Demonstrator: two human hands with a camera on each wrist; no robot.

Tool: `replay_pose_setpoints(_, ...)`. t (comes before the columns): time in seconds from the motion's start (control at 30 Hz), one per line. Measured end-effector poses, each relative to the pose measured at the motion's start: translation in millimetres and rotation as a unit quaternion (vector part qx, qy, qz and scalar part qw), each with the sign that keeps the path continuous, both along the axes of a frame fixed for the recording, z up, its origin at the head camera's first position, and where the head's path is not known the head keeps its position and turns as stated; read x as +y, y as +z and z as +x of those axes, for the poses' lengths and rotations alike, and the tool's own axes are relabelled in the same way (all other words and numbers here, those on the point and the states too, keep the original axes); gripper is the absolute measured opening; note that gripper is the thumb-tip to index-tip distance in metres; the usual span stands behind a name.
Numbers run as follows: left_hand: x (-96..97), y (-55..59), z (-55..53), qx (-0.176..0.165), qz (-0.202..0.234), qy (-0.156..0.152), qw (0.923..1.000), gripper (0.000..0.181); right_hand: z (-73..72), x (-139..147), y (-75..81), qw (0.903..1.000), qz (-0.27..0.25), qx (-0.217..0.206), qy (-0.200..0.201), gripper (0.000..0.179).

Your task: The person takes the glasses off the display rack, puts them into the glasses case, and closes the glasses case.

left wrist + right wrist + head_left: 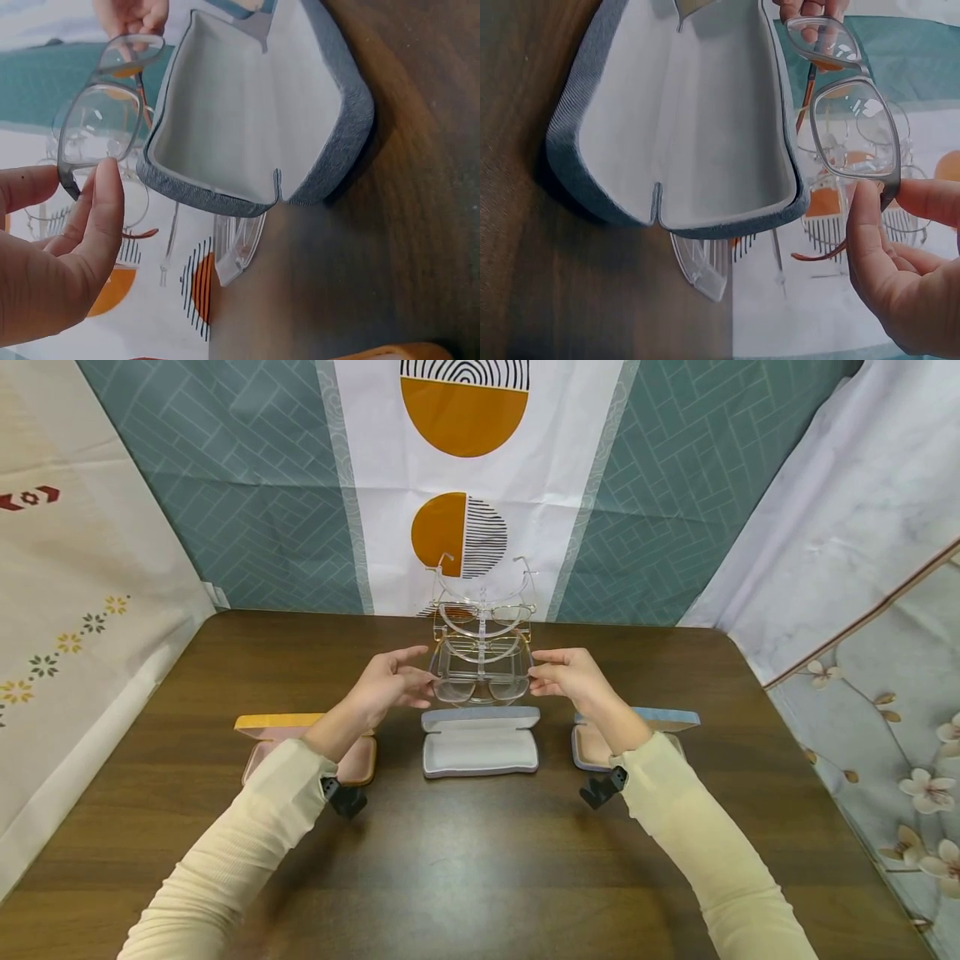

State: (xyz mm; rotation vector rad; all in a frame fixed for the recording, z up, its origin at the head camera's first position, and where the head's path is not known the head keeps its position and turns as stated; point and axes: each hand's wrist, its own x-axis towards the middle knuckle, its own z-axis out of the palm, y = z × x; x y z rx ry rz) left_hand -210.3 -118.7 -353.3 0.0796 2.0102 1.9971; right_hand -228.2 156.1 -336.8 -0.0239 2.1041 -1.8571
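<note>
A pair of grey-framed eyeglasses is held between both hands, lenses facing the person, in front of a clear display stand. My left hand pinches its left end; in the left wrist view thumb and forefinger meet at the corner of the frame. At the other end, my right hand pinches the corner likewise, as the right wrist view shows at the frame. The brown-tipped temples extend back toward the stand. Just nearer than the glasses lies an open grey glasses case with a pale lining.
Gold wire-framed glasses sit on the stand's upper tiers. An open yellow case with pink lining lies on the left, partly behind the left forearm. On the right, an open blue case is partly covered by the right forearm. A patterned curtain hangs behind the table.
</note>
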Motion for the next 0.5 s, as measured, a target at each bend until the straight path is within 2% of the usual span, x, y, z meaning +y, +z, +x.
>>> replay_pose_setpoints(0.27,-0.5,3.6,18.3,0.023,-0.015,-0.014,0.9995,0.055,15.5,2,2.1,0.9999,-0.005,0.004,0.011,0.046)
replay_pose_setpoints(0.5,0.7,5.2,31.9,0.023,-0.024,-0.016,0.9993,0.055,24.8,4,2.7,0.9997,-0.004,0.001,0.023,0.046)
